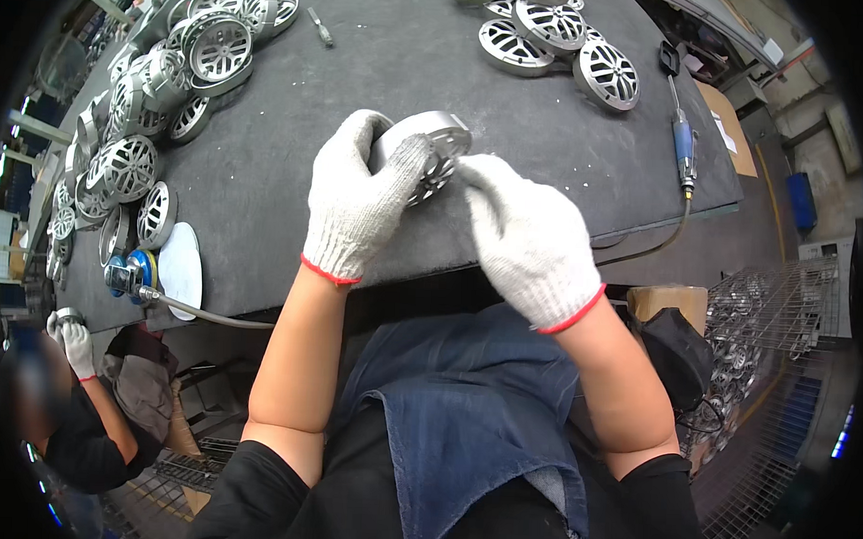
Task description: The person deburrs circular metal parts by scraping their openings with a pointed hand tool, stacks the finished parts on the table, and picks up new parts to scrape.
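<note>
In my gloved left hand (351,193) is a round silver metal wheel part (444,127) with a spoked face and a deep rim, tilted above the table. The thumb lies across its face and the fingers wrap behind the rim. My gloved right hand (530,237) is closed, its fingertips at the part's right edge. Whatever those fingers pinch, if anything, is hidden. Both gloves are white knit with red cuffs.
Many similar wheel parts (220,51) are heaped along the dark table's left side, several more (609,74) at the far right. A blue air tool (683,150) with a hose lies right; a sander (132,273) sits left. Another person's gloved hand (79,350) shows at lower left.
</note>
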